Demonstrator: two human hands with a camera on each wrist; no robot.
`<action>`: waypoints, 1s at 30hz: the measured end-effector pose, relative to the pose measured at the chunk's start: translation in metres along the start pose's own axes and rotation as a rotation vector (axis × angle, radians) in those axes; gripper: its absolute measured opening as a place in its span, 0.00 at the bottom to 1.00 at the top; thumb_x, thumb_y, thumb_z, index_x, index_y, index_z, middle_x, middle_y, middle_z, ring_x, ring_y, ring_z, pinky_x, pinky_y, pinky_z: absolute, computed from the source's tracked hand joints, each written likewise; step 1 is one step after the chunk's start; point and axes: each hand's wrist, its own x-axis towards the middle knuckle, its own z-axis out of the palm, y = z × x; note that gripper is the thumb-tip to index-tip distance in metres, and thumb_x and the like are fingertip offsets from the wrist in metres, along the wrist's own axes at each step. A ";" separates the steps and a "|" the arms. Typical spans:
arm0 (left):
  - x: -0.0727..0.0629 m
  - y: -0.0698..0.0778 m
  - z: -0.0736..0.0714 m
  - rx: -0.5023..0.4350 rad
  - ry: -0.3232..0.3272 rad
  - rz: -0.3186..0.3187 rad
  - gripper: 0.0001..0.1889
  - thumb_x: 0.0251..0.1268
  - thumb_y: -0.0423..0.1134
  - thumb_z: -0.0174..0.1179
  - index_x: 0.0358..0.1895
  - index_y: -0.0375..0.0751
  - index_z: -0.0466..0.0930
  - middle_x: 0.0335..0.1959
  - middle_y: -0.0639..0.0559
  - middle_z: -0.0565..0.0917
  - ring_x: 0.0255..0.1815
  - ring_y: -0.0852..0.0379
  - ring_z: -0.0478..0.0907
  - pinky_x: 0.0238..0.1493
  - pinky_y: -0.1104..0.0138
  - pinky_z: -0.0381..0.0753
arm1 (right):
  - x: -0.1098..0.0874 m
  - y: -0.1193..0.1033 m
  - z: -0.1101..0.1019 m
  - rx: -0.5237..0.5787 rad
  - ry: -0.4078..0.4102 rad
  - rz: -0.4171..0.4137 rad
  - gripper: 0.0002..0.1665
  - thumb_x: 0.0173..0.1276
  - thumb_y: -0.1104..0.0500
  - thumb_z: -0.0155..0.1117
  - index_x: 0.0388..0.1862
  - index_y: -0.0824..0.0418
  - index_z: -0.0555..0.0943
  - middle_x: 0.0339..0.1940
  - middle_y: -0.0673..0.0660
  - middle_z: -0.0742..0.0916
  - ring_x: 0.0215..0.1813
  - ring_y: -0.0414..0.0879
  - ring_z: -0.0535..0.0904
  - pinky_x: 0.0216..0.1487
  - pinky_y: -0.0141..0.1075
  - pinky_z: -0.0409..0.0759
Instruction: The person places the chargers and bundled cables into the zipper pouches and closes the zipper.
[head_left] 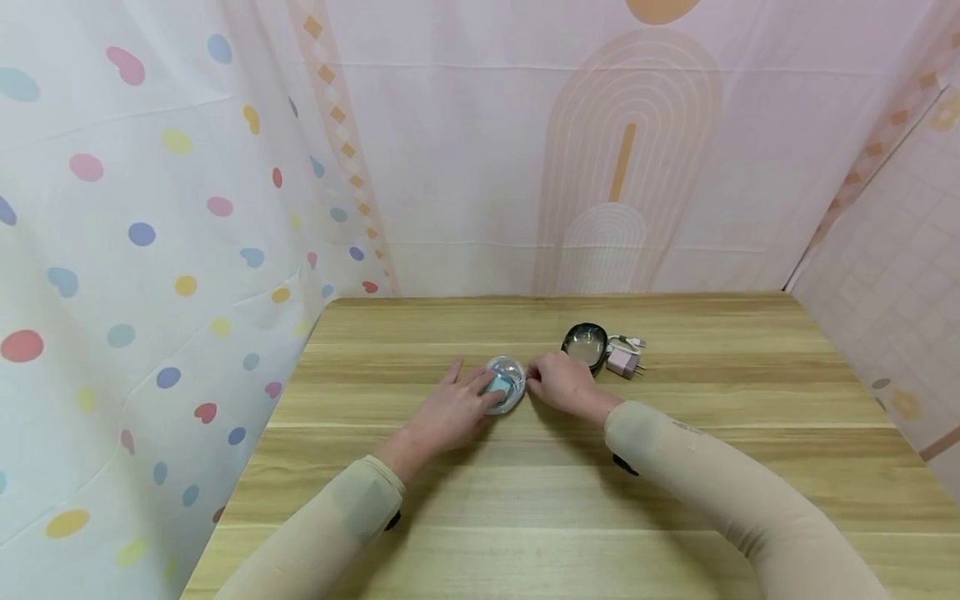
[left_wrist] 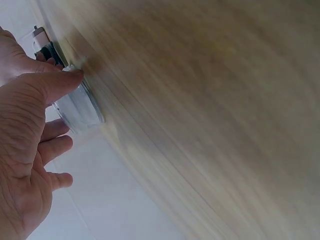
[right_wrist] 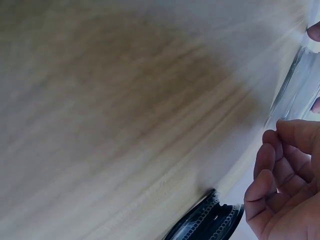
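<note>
A clear round plastic container [head_left: 514, 406] lies on the table with something light blue inside. My left hand [head_left: 452, 410] holds it from the left, thumb on the near side and fingers across its top. In the left wrist view, the thumb and fingers of the left hand [left_wrist: 22, 120] stand on either side of the clear container [left_wrist: 80, 110]. At the container's right edge, my right hand [head_left: 562, 383] brings thumb and forefinger together in a pinch. The right wrist view has the other fingers of the right hand [right_wrist: 290, 185] curled in; what lies between the tips is too small to see.
Just behind the right hand sits a black-rimmed clear case [head_left: 586, 343]. Beside it lie a pink charger plug [head_left: 624, 362] and a white cable [head_left: 626, 342]. The wooden table [head_left: 420, 325] ends at a patterned curtain [head_left: 465, 167] at the back.
</note>
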 end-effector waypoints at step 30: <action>0.003 -0.006 -0.003 -0.175 -0.032 0.000 0.18 0.75 0.35 0.67 0.65 0.48 0.84 0.75 0.41 0.80 0.76 0.40 0.77 0.73 0.35 0.76 | 0.006 0.003 0.003 -0.006 -0.001 -0.009 0.05 0.74 0.56 0.72 0.40 0.50 0.92 0.42 0.50 0.95 0.46 0.48 0.90 0.45 0.50 0.89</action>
